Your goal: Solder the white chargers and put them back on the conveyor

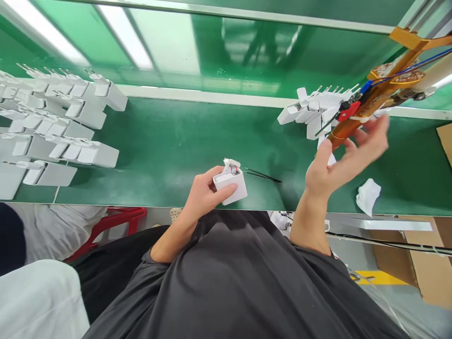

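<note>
My left hand (pixel 205 193) is closed round a small white plastic charger housing (pixel 231 183), held just above the near edge of the green belt (pixel 169 146). The housing's open top shows small parts inside. My right hand (pixel 348 157) is raised with fingers spread and holds nothing; its fingertips are close to an orange-wrapped tool (pixel 374 99) with a red tip and blue wires that hangs in from the upper right. Black tweezers (pixel 263 175) lie on the belt just right of the housing.
Rows of white housings (pixel 63 127) lie at the left of the belt. A smaller pile of white housings (pixel 314 110) sits at the right under the tool. A crumpled white wipe (pixel 367 195) lies near the front edge. Cardboard boxes (pixel 427 268) stand lower right.
</note>
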Available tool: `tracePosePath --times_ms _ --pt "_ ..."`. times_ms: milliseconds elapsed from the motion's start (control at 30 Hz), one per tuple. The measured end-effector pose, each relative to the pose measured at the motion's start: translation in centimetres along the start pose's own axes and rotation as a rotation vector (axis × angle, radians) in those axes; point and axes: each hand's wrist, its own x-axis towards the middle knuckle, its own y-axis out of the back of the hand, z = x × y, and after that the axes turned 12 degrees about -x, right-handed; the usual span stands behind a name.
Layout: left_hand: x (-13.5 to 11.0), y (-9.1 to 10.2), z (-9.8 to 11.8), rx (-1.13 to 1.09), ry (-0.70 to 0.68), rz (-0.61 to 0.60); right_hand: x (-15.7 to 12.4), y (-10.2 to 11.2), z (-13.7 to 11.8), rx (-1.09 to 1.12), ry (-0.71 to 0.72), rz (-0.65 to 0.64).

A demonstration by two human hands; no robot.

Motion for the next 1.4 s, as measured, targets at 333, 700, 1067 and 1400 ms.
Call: tracePosePath --times_ms 333,700,1067,1400 --pt "-0.1 -1.0 0.2 0.219 -0.144 0.059 -8.5 1.6 -0.1 -0.129 0.246 -0.89" --pt "0.4 -2.3 -0.9 0.521 -0.454 0.263 -4.3 4.3 -6.6 0.254 0.315 -0.626" --pt "0.1 -2.1 -0.8 0.593 -0.478 0.262 -3.8 4.3 -7.4 0.223 0.357 -0.613" --pt "0.1 -1.8 -1.4 0.602 -0.437 0.216 -3.8 4.5 -7.2 0.282 0.367 -0.668"
